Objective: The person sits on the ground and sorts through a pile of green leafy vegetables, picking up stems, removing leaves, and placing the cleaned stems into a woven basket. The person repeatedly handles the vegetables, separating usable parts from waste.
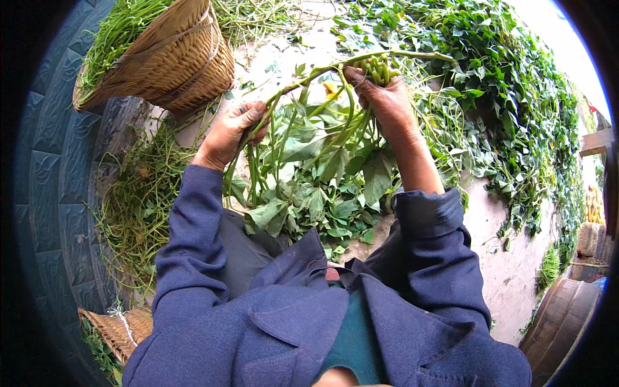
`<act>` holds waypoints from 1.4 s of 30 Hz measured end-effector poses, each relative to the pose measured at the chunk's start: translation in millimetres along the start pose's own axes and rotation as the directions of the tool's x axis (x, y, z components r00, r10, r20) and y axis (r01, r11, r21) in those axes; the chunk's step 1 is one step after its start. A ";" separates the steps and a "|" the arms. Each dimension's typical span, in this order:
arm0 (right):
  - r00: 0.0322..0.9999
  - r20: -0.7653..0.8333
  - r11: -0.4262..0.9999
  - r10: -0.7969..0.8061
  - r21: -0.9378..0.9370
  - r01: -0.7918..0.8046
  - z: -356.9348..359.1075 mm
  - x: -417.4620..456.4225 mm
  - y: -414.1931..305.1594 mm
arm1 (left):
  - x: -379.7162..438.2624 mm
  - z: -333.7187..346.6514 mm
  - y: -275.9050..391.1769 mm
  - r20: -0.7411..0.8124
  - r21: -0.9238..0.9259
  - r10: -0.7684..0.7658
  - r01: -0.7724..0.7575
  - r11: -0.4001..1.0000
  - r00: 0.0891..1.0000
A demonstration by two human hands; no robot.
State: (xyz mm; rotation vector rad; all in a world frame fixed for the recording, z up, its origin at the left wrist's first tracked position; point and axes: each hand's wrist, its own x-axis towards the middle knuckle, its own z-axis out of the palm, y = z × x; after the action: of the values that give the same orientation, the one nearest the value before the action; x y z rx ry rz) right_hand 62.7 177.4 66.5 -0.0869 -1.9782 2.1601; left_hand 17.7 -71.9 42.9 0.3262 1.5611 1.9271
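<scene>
Between my hands runs a long green vine (309,80), with stalked leaves hanging from it. My left hand (237,126) grips its lower left part. Higher and to the right, my right hand (384,99) is closed around a bunch of short green leaf stalks (378,68), whose cut ends show above the fingers. The vine passes just behind or against that bunch; whether the right fingers also pinch it I cannot tell. Broad green leaves (333,167) droop below the right hand. Under them, more loose leaves (309,198) lie in a pile before my knees.
A woven basket (188,58) full of green stalks stands at upper left, above a heap of stripped stems (140,203). Another woven basket (128,329) is at lower left. Leafy vines (503,106) are heaped along the right, near a wooden tub (556,329).
</scene>
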 end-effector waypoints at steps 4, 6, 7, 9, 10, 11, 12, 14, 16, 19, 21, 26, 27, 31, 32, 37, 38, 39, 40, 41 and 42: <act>0.973 -0.071 0.857 -0.220 -0.490 0.158 -18.2 14.3 20.2 | -3.1 1.1 -2.4 -0.117 0.060 -0.037 0.045 0.997 0.992; 0.957 -0.074 0.473 -0.279 -0.878 0.070 -27.1 15.6 19.0 | -5.5 -1.7 -5.1 -0.149 0.194 -0.041 0.069 0.979 0.988; 0.911 -0.070 0.362 -0.406 -0.928 0.090 -33.6 17.8 32.1 | -4.6 4.6 -4.0 -0.137 0.157 -0.078 0.100 0.983 0.987; 0.920 -0.221 0.356 -0.325 -0.929 -0.098 -62.2 27.6 37.4 | -6.4 -7.0 3.8 -0.202 0.209 0.058 -0.014 0.978 0.978; 0.904 -0.225 0.311 -0.363 -0.944 -0.110 -79.2 25.9 36.7 | -16.2 -18.3 12.4 -0.215 0.155 0.056 -0.022 0.988 0.975; 0.888 -0.215 0.267 -0.406 -0.957 -0.109 -88.1 29.1 35.4 | -22.1 -39.5 13.6 -0.240 0.166 0.076 -0.036 0.985 0.968; 0.917 -0.245 0.561 -0.315 -0.828 -0.029 -86.9 19.7 35.2 | -22.6 -47.1 14.6 -0.283 0.152 0.069 -0.026 0.988 0.957; 0.970 -0.140 0.792 -0.198 -0.606 0.074 -72.5 24.1 36.7 | -13.6 -48.8 10.3 -0.329 0.133 0.093 -0.051 0.990 0.940; 0.992 -0.106 0.972 -0.070 -0.230 0.044 -43.7 23.2 34.5 | -7.2 -34.5 6.8 -0.362 0.136 0.113 -0.068 0.988 0.925; 0.991 -0.070 0.974 0.114 -0.191 -0.125 -13.7 13.6 15.4 | -5.7 -26.5 5.8 -0.305 0.184 0.097 -0.042 0.982 0.947; 0.994 -0.060 0.959 0.092 -0.264 -0.105 3.1 8.7 11.0 | -5.9 -18.3 1.6 -0.317 0.142 0.063 -0.019 0.990 0.946; 0.988 0.024 0.782 -0.151 -0.609 0.134 13.2 11.5 31.2 | 0.8 -12.5 -0.6 -0.188 0.359 0.088 -0.015 0.933 0.978; 0.981 0.012 0.717 -0.193 -0.681 0.150 15.8 9.7 30.0 | 1.4 -9.5 -1.2 -0.193 0.348 0.090 -0.017 0.937 0.977; 0.973 0.016 0.605 -0.230 -0.781 0.156 11.1 10.5 27.2 | 1.9 -6.4 -3.8 -0.184 0.358 0.071 -0.001 0.934 0.980; 0.966 0.049 0.565 -0.253 -0.803 0.189 8.3 11.3 30.1 | 1.6 -5.7 -4.5 -0.189 0.369 0.069 0.006 0.929 0.979; 0.942 0.096 0.354 -0.322 -0.910 0.214 -4.0 9.4 24.8 | -1.2 2.6 -1.5 -0.172 0.408 0.034 0.040 0.912 0.985; 0.950 0.090 0.355 -0.300 -0.913 0.199 -5.9 9.4 24.7 | -0.7 2.5 -0.5 -0.184 0.417 0.040 0.042 0.908 0.982; 0.957 0.083 0.358 -0.276 -0.916 0.183 -6.0 8.7 23.6 | -0.6 2.0 -0.1 -0.199 0.426 0.043 0.047 0.904 0.979; 0.942 0.097 0.343 -0.322 -0.915 0.211 -5.6 7.6 22.9 | -0.7 -2.5 -0.3 -0.164 0.421 0.011 0.060 0.905 0.986; 0.924 0.110 0.326 -0.367 -0.915 0.238 -5.3 6.5 22.3 | -2.2 -1.9 1.3 -0.178 0.402 0.001 0.072 0.913 0.984; 0.904 0.118 0.305 -0.411 -0.917 0.259 -6.4 5.8 21.9 | -2.9 0.3 4.5 -0.184 0.382 -0.010 0.081 0.920 0.983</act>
State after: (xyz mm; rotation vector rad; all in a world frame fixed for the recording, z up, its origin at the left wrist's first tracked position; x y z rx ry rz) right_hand 55.7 183.2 44.7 0.0190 -2.5458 0.5280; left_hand 18.7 -73.9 47.8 0.2826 2.0565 1.6366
